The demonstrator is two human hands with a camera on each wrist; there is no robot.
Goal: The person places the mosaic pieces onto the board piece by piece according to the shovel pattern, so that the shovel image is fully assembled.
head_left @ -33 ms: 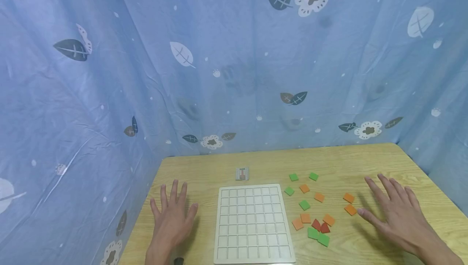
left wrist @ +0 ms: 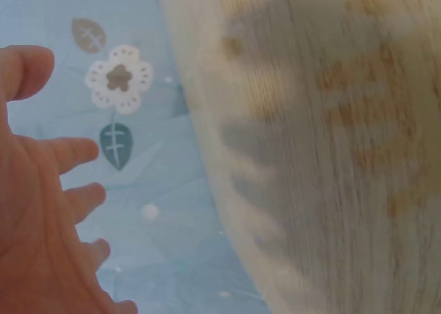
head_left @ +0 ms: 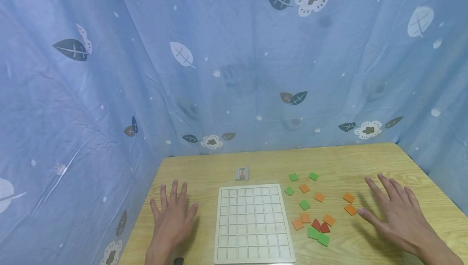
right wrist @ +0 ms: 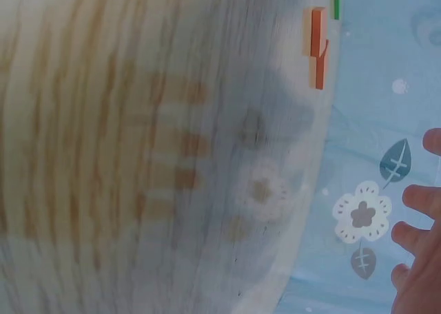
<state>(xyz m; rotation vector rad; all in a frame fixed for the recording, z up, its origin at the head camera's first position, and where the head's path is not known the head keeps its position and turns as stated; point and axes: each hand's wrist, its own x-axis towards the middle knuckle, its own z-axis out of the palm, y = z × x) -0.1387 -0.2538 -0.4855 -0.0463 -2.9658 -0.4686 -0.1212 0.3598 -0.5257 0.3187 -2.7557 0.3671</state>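
Observation:
To the left of a white grid board [head_left: 252, 223], my left hand [head_left: 171, 220] is held with fingers spread and nothing in it. On the far right my right hand [head_left: 396, 216] is spread too, its thumb close to an orange square tile [head_left: 350, 210]. Between board and right hand lie several loose tiles: green squares such as this green tile [head_left: 304, 205], orange squares such as this orange tile [head_left: 319, 197], and two red wedge-like pieces [head_left: 324, 227]. In the wrist views, the left palm [left wrist: 34, 217] and right fingers [right wrist: 420, 217] appear empty over the table.
A small grey patterned square [head_left: 242, 173] with a reddish middle lies behind the board. A dark object [head_left: 178, 261] shows at the front edge near my left wrist. Blue printed curtains [head_left: 234, 74] hang around the wooden table [head_left: 204, 167].

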